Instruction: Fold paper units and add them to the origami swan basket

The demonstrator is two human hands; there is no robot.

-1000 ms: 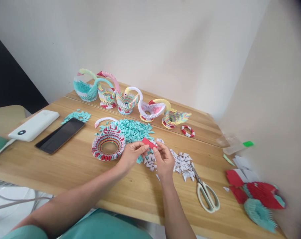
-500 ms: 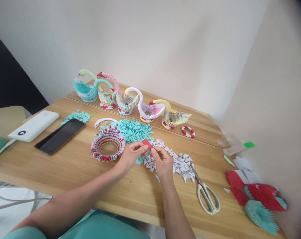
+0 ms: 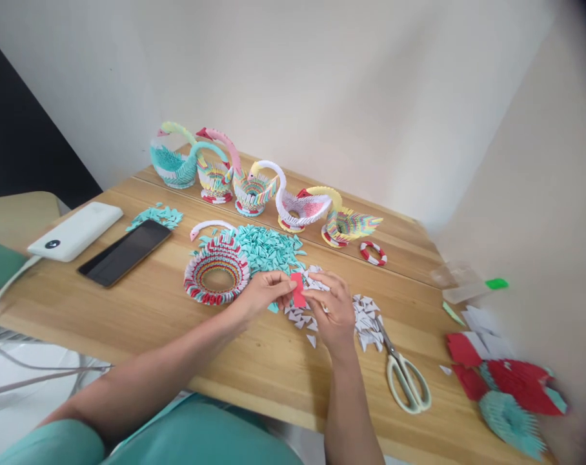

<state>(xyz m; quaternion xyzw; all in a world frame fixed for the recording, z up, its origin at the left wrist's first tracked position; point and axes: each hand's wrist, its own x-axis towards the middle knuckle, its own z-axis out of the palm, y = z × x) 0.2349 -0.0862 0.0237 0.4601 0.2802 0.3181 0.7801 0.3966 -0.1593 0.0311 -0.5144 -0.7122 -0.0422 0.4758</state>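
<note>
A small red strip of paper (image 3: 298, 290) stands upright between my two hands, above the heap of white folded paper triangles (image 3: 366, 316). On its left edge my left hand (image 3: 268, 289) pinches it with thumb and finger. My right hand (image 3: 332, 307) grips its right side between thumb and fingers. Just left of my left hand sits a round bowl of red, white and multicoloured folded paper (image 3: 216, 271). Behind the hands lies a pile of turquoise paper triangles (image 3: 268, 248).
Several paper swans (image 3: 303, 212) stand along the back, beside a red-and-white paper ring (image 3: 373, 254). Scissors (image 3: 406, 381) lie at right, near red paper sheets (image 3: 470, 381) and a turquoise paper piece (image 3: 510, 420). A phone (image 3: 124, 252) and a white power bank (image 3: 75, 231) lie at left.
The red paper has turned from lying slanted to standing upright between my fingers. My right hand has shifted a little right and its fingers have spread across the paper's side.
</note>
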